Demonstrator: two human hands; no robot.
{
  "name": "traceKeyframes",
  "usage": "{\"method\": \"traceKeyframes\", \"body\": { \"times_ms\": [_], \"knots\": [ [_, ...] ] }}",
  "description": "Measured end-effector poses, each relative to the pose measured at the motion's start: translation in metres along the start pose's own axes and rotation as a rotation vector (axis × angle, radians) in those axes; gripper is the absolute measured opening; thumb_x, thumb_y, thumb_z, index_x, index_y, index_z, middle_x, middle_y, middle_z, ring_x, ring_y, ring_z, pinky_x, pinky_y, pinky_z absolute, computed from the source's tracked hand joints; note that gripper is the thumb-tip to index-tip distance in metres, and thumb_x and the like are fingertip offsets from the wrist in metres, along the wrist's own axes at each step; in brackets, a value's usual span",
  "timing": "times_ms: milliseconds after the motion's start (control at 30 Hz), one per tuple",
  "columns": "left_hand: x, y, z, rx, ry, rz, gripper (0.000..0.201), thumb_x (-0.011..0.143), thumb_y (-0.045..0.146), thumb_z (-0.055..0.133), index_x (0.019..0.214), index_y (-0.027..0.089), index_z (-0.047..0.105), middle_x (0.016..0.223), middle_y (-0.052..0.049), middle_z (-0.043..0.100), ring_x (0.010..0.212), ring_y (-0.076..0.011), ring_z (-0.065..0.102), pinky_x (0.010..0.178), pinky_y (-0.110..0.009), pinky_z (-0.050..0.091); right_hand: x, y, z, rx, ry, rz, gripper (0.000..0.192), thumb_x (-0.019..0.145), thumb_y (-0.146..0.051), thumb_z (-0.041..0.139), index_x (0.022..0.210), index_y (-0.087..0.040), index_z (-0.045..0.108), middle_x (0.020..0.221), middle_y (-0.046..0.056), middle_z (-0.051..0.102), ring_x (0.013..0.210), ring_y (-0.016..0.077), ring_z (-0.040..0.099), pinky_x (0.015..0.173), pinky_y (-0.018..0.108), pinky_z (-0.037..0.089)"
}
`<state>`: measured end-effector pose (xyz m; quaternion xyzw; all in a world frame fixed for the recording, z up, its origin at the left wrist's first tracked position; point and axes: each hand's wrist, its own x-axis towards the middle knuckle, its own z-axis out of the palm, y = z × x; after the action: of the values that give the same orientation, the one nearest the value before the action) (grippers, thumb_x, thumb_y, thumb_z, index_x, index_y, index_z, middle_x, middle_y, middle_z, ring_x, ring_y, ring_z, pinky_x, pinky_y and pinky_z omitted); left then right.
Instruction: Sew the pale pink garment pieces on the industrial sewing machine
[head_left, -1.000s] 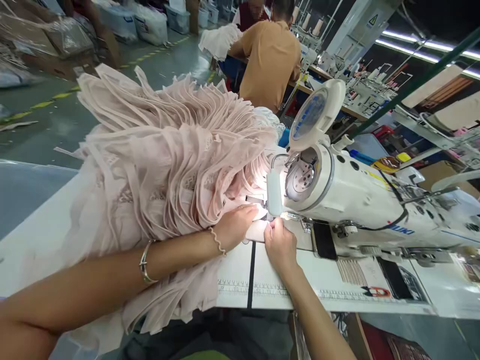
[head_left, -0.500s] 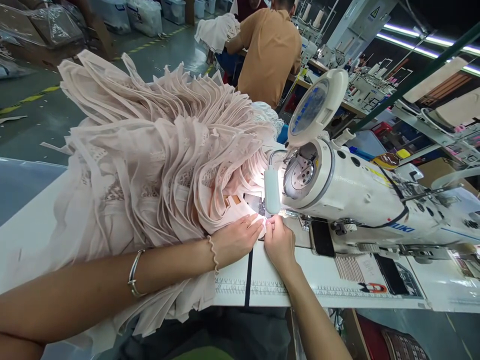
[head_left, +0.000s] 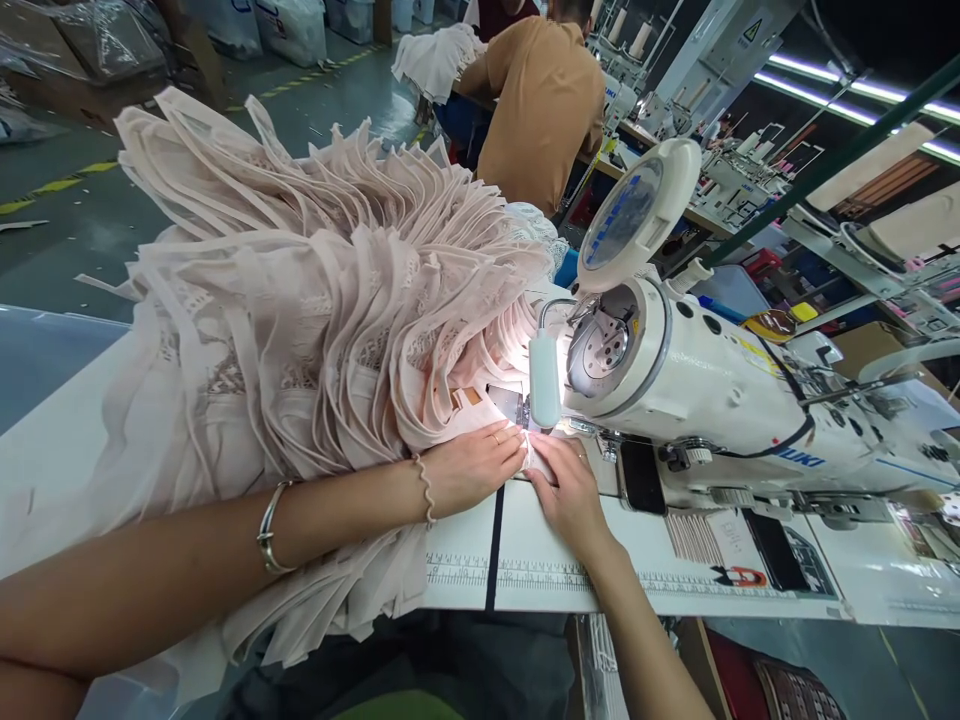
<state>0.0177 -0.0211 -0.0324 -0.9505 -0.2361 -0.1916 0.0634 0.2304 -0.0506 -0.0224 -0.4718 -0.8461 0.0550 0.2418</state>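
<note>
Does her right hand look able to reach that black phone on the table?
Probably yes: the right hand lies flat on the table just beside the phone, with nothing between.

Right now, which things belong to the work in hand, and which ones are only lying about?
In use:
left hand
right hand
pink fabric
sewing machine
lamp

Lying about:
phone
ruler strip
white cloth by the other person's table

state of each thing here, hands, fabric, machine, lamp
left hand: flat, pressing the fabric
right hand: flat, fingertips at the needle area
pink fabric: heaped, one edge under the machine head
sewing machine: end cover swung open
lamp: lit
</note>
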Motion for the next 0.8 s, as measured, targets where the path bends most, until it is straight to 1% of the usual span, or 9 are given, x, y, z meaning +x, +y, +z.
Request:
{"method": "traceKeyframes", "body": {
  "times_ms": [67,133,233,300,400,500,600,667,800],
  "knots": [
    [0.0,0.0,0.001,-0.029,0.038,-0.002,0.028,0.099,0.008,0.037,0.121,0.005,0.054,0.121,-0.015,0.063,0.121,-0.0225,0.056,0.11,-0.036,0.038,0.0,-0.004,0.004,-0.06,0.003,-0.053,0.035,0.097,-0.021,0.048,0.132,-0.018,0.055,0.126,0.012,0.063,0.119,0.0245,0.054,0.104,0.044,0.044],
    [0.001,-0.001,-0.002,-0.09,0.037,-0.025,0.024,0.099,0.009,0.038,0.114,0.007,0.056,0.115,-0.013,0.063,0.114,-0.0213,0.058,0.105,-0.035,0.041,0.003,-0.009,0.007,-0.127,0.0,-0.068,0.035,0.098,-0.023,0.048,0.13,-0.016,0.057,0.124,0.013,0.064,0.115,0.0251,0.054,0.102,0.044,0.046],
    [0.003,-0.002,-0.007,-0.115,0.018,-0.148,0.021,0.099,0.01,0.037,0.1,0.012,0.058,0.102,-0.01,0.063,0.098,-0.0209,0.059,0.095,-0.036,0.046,0.009,-0.016,0.009,-0.27,0.039,-0.023,0.03,0.097,-0.028,0.05,0.119,-0.015,0.065,0.107,0.013,0.067,0.101,0.0258,0.057,0.09,0.041,0.05],
    [0.005,-0.002,-0.009,-0.066,0.005,-0.201,0.023,0.098,0.008,0.037,0.09,0.013,0.058,0.092,-0.008,0.062,0.088,-0.0206,0.058,0.086,-0.036,0.048,0.012,-0.018,0.01,-0.376,0.061,-0.01,0.027,0.097,-0.021,0.047,0.113,-0.014,0.068,0.097,0.012,0.067,0.093,0.0245,0.057,0.083,0.038,0.049],
    [0.008,0.002,-0.008,-0.012,-0.035,-0.139,0.027,0.096,0.004,0.038,0.083,0.012,0.06,0.083,-0.007,0.063,0.08,-0.0196,0.057,0.077,-0.033,0.047,0.013,-0.015,0.01,-0.454,0.059,-0.09,0.034,0.096,-0.007,0.04,0.116,-0.013,0.067,0.099,0.011,0.07,0.095,0.0227,0.058,0.085,0.035,0.046],
    [0.01,0.009,-0.004,0.011,-0.028,-0.083,0.028,0.097,0.004,0.036,0.098,0.008,0.063,0.096,-0.012,0.068,0.092,-0.0218,0.06,0.085,-0.036,0.047,0.012,-0.008,0.009,-0.465,0.04,-0.148,0.034,0.097,-0.007,0.042,0.12,-0.013,0.066,0.108,0.01,0.072,0.1,0.0221,0.06,0.093,0.037,0.043],
    [0.01,0.014,0.001,0.035,-0.001,-0.074,0.034,0.097,0.005,0.032,0.12,0.002,0.058,0.12,-0.02,0.064,0.115,-0.0252,0.058,0.101,-0.043,0.042,0.012,0.001,0.009,-0.458,0.023,-0.106,0.037,0.096,-0.007,0.041,0.122,-0.016,0.066,0.109,0.008,0.073,0.098,0.0214,0.062,0.097,0.039,0.041],
    [0.009,0.016,0.003,0.055,-0.001,-0.075,0.037,0.097,0.004,0.032,0.125,0.0,0.055,0.128,-0.022,0.061,0.122,-0.0261,0.055,0.106,-0.044,0.039,0.012,0.006,0.01,-0.426,0.002,-0.053,0.044,0.094,-0.004,0.037,0.124,-0.018,0.066,0.109,0.006,0.074,0.096,0.0211,0.063,0.097,0.038,0.043],
    [0.01,0.019,0.004,0.104,-0.008,-0.074,0.037,0.096,0.004,0.033,0.126,-0.004,0.054,0.129,-0.023,0.061,0.123,-0.0272,0.056,0.108,-0.043,0.04,0.011,0.015,0.012,-0.299,-0.055,0.022,0.057,0.088,-0.001,0.033,0.131,-0.023,0.063,0.113,0.005,0.072,0.102,0.0212,0.063,0.098,0.038,0.046]
  ]
}}
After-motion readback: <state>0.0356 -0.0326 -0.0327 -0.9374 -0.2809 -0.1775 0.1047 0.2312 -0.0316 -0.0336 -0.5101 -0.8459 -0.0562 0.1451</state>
